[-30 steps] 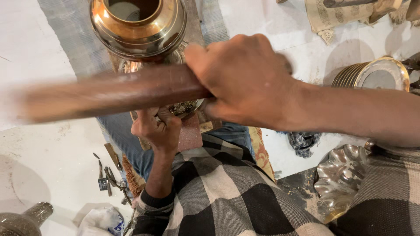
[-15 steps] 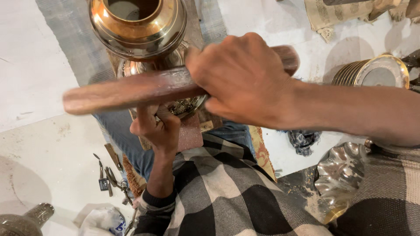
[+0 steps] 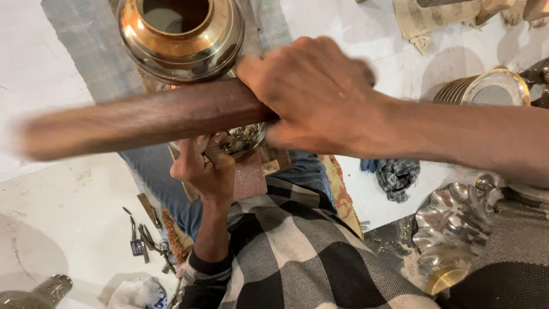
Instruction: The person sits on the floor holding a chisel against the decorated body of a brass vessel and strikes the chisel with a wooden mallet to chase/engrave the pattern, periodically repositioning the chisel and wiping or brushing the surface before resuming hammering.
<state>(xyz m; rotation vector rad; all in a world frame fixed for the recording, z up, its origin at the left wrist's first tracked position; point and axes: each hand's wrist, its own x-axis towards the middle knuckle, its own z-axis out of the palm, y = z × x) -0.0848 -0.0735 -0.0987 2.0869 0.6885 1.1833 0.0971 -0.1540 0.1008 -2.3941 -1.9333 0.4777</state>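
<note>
Overhead, right hand fingers wrap a wooden mallet (blurred); left hand fingers pinch an embossed piece

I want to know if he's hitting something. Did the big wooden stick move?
Yes. The wooden stick in the right hand has swung: against the brass pot, its blurred left end now reaches farther left than half a second ago.

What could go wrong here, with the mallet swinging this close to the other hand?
1. The right hand swings the motion-blurred brown wooden mallet just above the left hand; a stray blow could hit those fingers.
2. The left hand pinches something small against the ornate embossed metal piece; a glancing strike might slip and mar it.
3. The polished round brass pot sits right beside the swing and could get dented.
</note>
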